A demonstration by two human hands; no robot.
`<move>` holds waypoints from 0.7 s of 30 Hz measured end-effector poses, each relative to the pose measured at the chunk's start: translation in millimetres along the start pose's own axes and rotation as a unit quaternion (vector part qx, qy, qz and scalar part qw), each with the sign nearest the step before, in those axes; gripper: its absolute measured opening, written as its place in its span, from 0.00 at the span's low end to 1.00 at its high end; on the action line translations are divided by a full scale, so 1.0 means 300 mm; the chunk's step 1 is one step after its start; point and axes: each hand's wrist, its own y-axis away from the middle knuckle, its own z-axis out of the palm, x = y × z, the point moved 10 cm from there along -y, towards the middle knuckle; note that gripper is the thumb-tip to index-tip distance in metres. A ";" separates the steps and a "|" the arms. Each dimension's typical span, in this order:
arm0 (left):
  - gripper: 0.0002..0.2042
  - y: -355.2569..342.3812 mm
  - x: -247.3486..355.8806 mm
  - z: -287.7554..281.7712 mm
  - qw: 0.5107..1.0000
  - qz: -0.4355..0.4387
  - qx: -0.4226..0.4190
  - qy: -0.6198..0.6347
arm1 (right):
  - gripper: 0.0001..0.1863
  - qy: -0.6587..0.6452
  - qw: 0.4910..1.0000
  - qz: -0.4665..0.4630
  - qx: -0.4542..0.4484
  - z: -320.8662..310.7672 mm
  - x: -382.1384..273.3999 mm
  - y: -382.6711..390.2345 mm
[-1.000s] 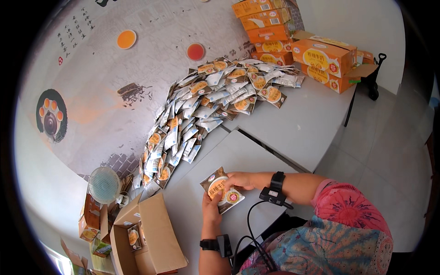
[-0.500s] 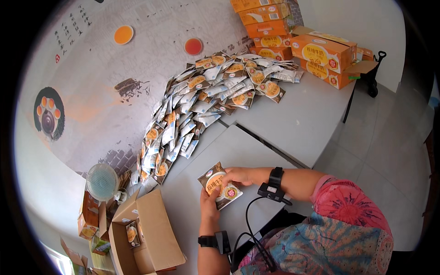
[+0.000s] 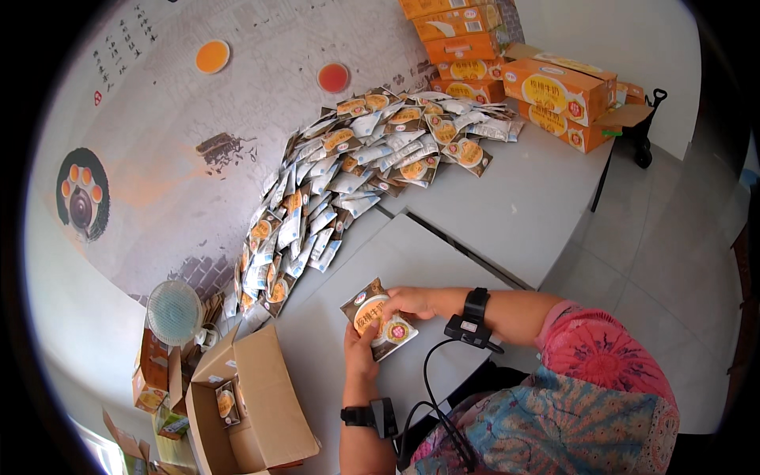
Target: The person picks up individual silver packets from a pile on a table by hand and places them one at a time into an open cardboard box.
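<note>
Both my hands are closed on one brown, orange and white food packet (image 3: 378, 317), held just above the grey table. My left hand (image 3: 361, 348) grips its lower left side, thumb over the front. From the right, my right hand (image 3: 405, 303) takes hold of the upper edge, its fingers on the printed face. A long heap of similar packets (image 3: 340, 182) curves along the wall beyond my hands. To my left stands an open cardboard box (image 3: 273, 400), flaps raised, with a packet (image 3: 228, 404) visible inside.
Grey tables (image 3: 522, 206) meet at a dark gap. Orange cartons (image 3: 554, 91) are stacked at the back right, beside a black trolley (image 3: 651, 131). A small fan (image 3: 174, 313) and more boxes (image 3: 150, 372) stand at the left. Black cables (image 3: 431, 396) hang by my wrists.
Almost nothing differs. Both hands keep the packet in nearly the same place, and the view has shifted very slightly.
</note>
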 end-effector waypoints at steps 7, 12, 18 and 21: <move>0.15 0.005 0.006 0.006 1.000 0.000 0.000 0.008 | 0.21 0.004 1.000 -0.005 0.003 0.005 -0.006 0.003; 0.14 0.003 0.000 0.003 1.000 -0.001 0.002 0.009 | 0.20 0.003 1.000 -0.010 0.002 0.004 -0.010 0.005; 0.14 0.005 0.002 0.000 1.000 0.000 0.000 0.011 | 0.22 0.020 1.000 -0.010 0.000 0.016 -0.021 0.017; 0.15 0.004 0.002 -0.001 1.000 -0.001 0.002 0.013 | 0.19 0.020 1.000 -0.016 0.001 0.009 -0.016 0.008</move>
